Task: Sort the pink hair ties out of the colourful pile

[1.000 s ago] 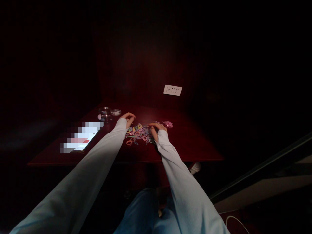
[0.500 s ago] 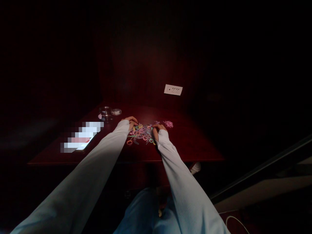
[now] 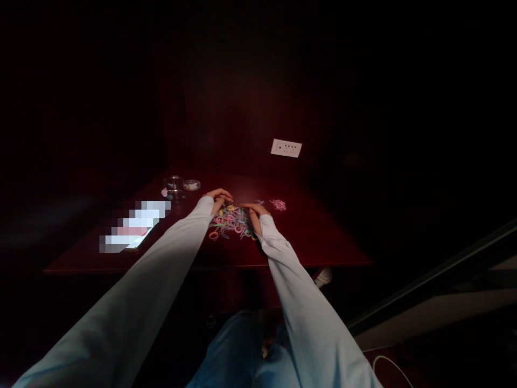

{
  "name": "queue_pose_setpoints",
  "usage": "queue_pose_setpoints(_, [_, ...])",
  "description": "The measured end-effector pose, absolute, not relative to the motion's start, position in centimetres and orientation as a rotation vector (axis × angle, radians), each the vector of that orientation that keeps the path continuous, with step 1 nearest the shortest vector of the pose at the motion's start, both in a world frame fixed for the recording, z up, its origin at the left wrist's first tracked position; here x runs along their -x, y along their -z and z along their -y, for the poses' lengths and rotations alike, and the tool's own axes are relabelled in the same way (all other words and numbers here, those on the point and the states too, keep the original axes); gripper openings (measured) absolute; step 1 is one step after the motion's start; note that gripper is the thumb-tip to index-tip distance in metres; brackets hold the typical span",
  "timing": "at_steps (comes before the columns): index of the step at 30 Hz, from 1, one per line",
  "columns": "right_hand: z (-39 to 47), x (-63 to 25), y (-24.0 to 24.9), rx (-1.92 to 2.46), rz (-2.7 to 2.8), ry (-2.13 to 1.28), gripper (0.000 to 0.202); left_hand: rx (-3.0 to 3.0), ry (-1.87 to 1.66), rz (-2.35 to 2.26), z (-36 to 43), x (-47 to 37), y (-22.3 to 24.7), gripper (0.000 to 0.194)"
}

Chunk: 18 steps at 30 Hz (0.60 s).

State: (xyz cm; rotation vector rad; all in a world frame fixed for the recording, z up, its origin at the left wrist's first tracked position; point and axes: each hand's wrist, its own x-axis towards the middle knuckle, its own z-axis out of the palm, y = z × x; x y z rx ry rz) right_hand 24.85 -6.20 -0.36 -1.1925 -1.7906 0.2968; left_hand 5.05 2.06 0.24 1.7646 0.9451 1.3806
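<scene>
On the dark red wooden worktop (image 3: 315,237), the loosely curled left hand (image 3: 219,198) and right hand (image 3: 255,212) flank the multicoloured pile of small loops (image 3: 230,220), any grip unclear, with a clear round jar (image 3: 175,186) and lit phone (image 3: 143,226) leftward.

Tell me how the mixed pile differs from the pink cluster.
The mixed pile is multicoloured; the pink cluster is pink. The mixed pile spreads wider than the pink cluster. The mixed pile lies by the left hand and right hand; the pink cluster, apart. Both rest on the table.

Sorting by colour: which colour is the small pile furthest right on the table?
The small pile is pink; best in the head view.
</scene>
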Motion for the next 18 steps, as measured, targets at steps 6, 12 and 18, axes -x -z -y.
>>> queue_pose_setpoints(6, [5.7, -26.1, 0.2, 1.247, 1.555, -0.261, 0.037, -1.627, -1.591, -0.983, -1.0, -5.2, -2.1, 0.016])
queue_pose_setpoints(12, [4.8, -26.8, 1.1, 1.308, 1.338, -0.373, 0.035, -1.456, -1.868, -1.059, -0.4, -4.4, -3.3, 0.017])
queue_pose_setpoints(18, [7.9, -24.9, -1.0, 1.346, 1.781, -0.052, 0.031, -1.104, -2.084, -1.063, -1.9, -3.3, -3.3, 0.021])
